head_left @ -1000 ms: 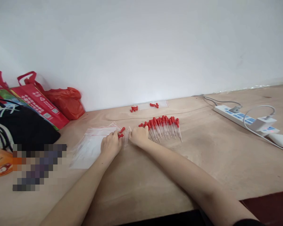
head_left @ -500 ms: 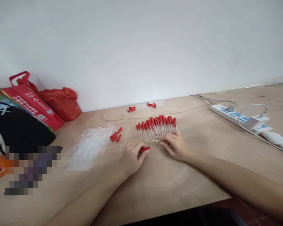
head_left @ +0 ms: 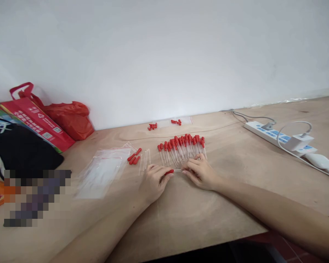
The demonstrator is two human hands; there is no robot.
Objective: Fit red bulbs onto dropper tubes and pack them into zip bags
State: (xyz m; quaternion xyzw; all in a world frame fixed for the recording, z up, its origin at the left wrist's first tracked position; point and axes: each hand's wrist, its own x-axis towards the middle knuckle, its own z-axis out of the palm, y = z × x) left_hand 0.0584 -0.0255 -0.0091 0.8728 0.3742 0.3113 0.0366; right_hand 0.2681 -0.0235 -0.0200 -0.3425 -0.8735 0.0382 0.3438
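My left hand [head_left: 155, 182] is closed on a red rubber bulb [head_left: 169, 171], whose end shows past the fingertips. My right hand [head_left: 201, 172] pinches a clear glass tube [head_left: 177, 170], which reaches left to the open end of the bulb; whether it is inside cannot be made out. Behind my right hand lies a row of droppers [head_left: 181, 146] with red bulbs and clear tubes. Several loose red bulbs [head_left: 134, 157] and several clear tubes [head_left: 145, 160] lie left of the row, just beyond my left hand.
Clear zip bags [head_left: 101, 171] lie on the wooden table [head_left: 181, 219] at left. More red bulbs [head_left: 152, 126] and a clear bag [head_left: 163, 124] are near the wall. A power strip [head_left: 267, 135] with cables is at right, red bags [head_left: 68, 118] and a black bag [head_left: 22, 149] at left.
My right hand has brought the glass tube up level with the red bulb, and their ends now meet. The left hand has hardly moved.
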